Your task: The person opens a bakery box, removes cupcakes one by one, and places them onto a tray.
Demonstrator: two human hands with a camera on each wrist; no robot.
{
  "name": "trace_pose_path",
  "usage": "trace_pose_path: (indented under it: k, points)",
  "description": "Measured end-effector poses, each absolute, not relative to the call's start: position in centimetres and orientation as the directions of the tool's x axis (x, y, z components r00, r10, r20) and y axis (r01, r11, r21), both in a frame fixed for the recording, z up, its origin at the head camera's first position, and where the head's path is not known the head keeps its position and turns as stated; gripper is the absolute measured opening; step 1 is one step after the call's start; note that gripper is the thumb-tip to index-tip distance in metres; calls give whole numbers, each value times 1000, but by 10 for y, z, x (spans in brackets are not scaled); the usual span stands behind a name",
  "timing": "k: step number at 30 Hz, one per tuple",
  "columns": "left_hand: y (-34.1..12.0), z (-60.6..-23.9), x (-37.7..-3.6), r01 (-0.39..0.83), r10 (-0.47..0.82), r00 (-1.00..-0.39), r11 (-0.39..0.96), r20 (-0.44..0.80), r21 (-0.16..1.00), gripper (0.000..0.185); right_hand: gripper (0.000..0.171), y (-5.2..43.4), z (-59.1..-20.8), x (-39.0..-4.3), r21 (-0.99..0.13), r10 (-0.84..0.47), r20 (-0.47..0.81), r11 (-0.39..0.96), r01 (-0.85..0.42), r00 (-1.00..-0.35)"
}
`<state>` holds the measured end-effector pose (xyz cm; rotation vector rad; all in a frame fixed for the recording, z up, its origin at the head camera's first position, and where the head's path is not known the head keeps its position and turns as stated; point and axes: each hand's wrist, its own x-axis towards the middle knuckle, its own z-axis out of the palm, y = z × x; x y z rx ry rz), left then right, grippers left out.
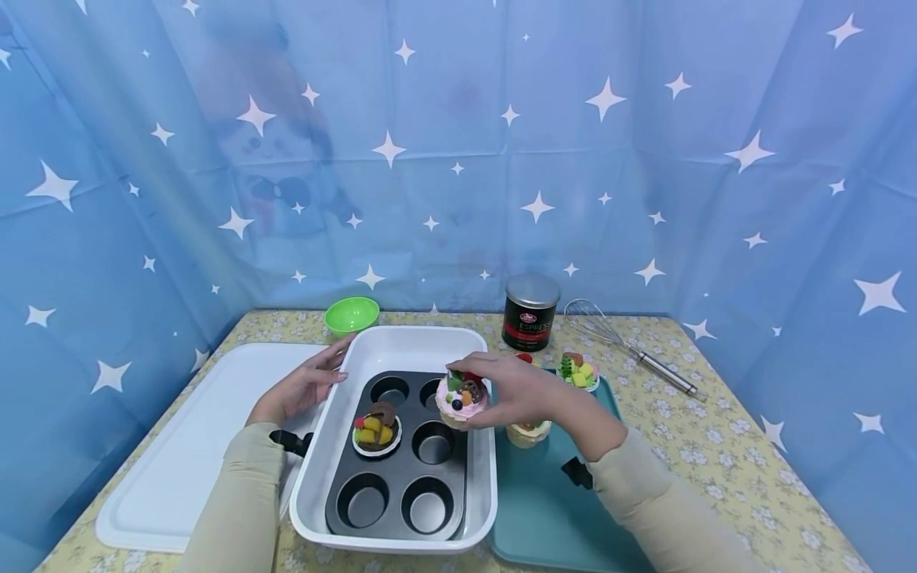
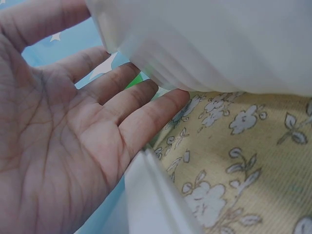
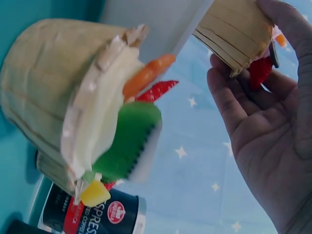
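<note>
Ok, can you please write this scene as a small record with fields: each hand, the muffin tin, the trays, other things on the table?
right hand: grips pink-frosted cupcake above the muffin tin
left hand: fingers straight, touching the left rim of the white tray
muffin tin: black, six cups, inside the white tray; one cup holds a chocolate cupcake
teal tray: right of the white tray, carries more cupcakes
white lid: flat, left of the white tray
back of table: green bowl, espresso can, whisk

Glossy white plastic tray [image 1: 469, 509], matt dark metal muffin tin [image 1: 401, 465], floral cloth [image 1: 716, 446]
</note>
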<state>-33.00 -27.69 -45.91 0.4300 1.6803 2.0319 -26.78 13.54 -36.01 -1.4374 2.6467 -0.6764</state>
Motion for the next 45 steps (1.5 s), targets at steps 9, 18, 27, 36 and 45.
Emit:
trace_pose_path:
  k: [9,18,27,36,45]
  points:
    - [-277,-463,-330,-149,537,-842,-136,-53,980,82,77,159,-358,-266,-391,-767,142,537,-748,-625]
    - [-276,-464,-331,-144,539,-841,-137,-48,980,84,78,206,-358,-255,-446,-673,217,576,-685,-707]
    - [-275,-462,-334,-107,528,-848,-94,-42,990,81,81,267,-366,-254,-446,-597,221,642,-624,-771]
    - [-276,-460,-331,-124,507,-860,-90,-62,988,84,85,286,-374,-263,-493,-596,-99,725,-481,-797]
    - [-277,-460,-332,-111,513,-857,-86,-51,990,80,88,283,-381,-266,-532,-613,-179,718,-448,-770]
